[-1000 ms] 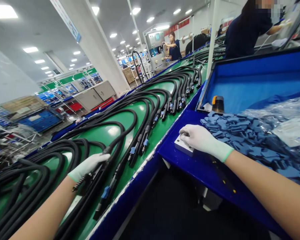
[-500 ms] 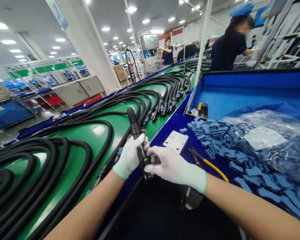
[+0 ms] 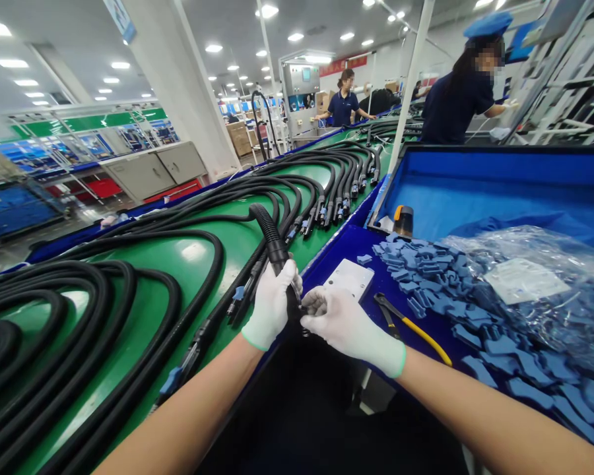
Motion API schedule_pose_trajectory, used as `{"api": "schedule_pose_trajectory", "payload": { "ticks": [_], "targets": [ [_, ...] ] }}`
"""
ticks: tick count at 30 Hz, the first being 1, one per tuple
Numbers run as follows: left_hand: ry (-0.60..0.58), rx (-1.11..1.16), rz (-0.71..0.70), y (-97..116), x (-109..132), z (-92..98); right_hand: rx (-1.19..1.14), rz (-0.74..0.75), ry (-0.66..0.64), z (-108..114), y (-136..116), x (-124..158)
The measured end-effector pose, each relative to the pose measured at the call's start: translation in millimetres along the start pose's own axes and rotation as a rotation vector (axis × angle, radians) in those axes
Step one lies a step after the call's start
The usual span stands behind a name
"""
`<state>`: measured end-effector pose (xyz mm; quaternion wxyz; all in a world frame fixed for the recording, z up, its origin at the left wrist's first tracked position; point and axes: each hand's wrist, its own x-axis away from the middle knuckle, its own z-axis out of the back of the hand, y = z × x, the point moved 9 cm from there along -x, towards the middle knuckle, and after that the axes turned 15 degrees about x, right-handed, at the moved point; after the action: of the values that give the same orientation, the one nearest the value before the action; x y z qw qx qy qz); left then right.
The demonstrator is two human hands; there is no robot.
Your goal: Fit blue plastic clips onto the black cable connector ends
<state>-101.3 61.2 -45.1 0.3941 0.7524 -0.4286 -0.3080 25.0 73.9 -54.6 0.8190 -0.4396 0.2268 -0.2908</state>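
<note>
My left hand (image 3: 271, 300), in a white glove, is wrapped round the black end fitting of a ribbed hose (image 3: 268, 231). The hose points up and away to the left, while the fitting's lower end is dark against the black area below. My gloved right hand (image 3: 339, 323) is beside that lower end, thumb and fingers drawn together in a pinch. A tiny shiny coil-like piece (image 3: 305, 329) shows by the right fingertips; whether they grip it or the fitting cannot be made out. Just beyond the right hand lies a white block with holes (image 3: 350, 277).
Several black hoses (image 3: 218, 257) with blue-tabbed ends lie on the green conveyor (image 3: 193, 254). To the right are yellow-handled pliers (image 3: 420, 333), loose blue clips (image 3: 455, 290), a clear plastic bag (image 3: 569, 270) and a blue bin (image 3: 505, 175). Two co-workers stand farther back.
Both hands have shifted slightly right with the hose fitting, and the hose now bends left at its top. The right fingers have moved off the fitting's side towards its lower end.
</note>
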Motion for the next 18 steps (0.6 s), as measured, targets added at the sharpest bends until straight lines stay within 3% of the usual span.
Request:
{"api": "schedule_pose_trajectory", "payload": {
  "ticks": [6,18],
  "targets": [
    [0.049,-0.08,0.023,0,0,6.2,-0.119,-0.086,-0.008,-11,15,-1],
    [0.026,-0.133,0.015,4,-7,-0.1,0.17,0.062,0.054,-12,0,3]
  ]
}}
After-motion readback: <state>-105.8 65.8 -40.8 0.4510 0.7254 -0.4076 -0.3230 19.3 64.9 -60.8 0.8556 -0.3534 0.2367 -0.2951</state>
